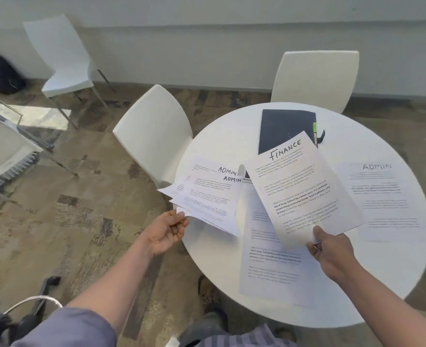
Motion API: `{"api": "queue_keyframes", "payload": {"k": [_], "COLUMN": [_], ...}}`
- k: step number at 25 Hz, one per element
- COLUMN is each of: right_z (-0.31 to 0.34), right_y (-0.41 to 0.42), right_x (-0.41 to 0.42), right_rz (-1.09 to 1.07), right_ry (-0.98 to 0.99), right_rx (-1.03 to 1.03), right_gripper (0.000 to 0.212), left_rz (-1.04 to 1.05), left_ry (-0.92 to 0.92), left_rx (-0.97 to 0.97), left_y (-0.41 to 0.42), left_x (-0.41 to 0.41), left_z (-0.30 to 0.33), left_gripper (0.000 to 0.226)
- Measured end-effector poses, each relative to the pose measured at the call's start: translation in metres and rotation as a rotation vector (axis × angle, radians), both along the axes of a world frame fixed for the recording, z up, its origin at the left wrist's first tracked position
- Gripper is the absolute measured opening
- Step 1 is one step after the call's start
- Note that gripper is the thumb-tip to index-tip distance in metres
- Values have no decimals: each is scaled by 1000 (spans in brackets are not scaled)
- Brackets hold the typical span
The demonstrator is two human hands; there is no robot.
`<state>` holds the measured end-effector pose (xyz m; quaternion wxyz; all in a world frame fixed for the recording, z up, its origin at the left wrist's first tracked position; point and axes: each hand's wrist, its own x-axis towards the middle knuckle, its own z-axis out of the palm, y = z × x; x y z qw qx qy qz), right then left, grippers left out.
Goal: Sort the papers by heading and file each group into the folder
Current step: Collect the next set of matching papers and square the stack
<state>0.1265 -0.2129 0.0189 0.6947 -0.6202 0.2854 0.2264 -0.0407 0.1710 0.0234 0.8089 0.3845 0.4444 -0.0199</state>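
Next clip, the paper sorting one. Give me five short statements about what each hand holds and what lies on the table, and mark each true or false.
1. The right hand holds a sheet headed FINANCE. True.
2. The left hand is empty. False: it grips a stack of papers, with ADMIN visible on the top two.
3. The dark folder lies closed on the round white table, at its far side. True.
4. A sheet headed ADMIN lies flat on the table to the right. True.
5. The FINANCE sheet is already inside the folder. False: it is in the right hand's grip above the table, its top edge overlapping the folder in this view.
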Motion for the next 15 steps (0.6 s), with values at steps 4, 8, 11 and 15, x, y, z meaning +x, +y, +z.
{"api": "queue_keyframes", "payload": {"k": [4, 8, 11, 15], "right_z": [0, -1, -1, -8], "right_y": [-37, -58, -65, -75], "right_x": [-3, -5, -7, -11], "right_rz": [-15, -41, -37, -16], "right_ry": [15, 56, 65, 91], "right_rx": [26, 31, 35, 21], "right_gripper": [31, 29, 27, 21], "left_rz": [65, -44, -167, -433], "left_ry": [-88, -56, 53, 216], "left_rx": [-104, -200, -248, -321], "left_y": [-56, -101, -122, -144], "left_x": [-16, -35, -54, -82], "left_z": [26, 34, 15, -18], "left_gripper": [20, 35, 58, 67]}}
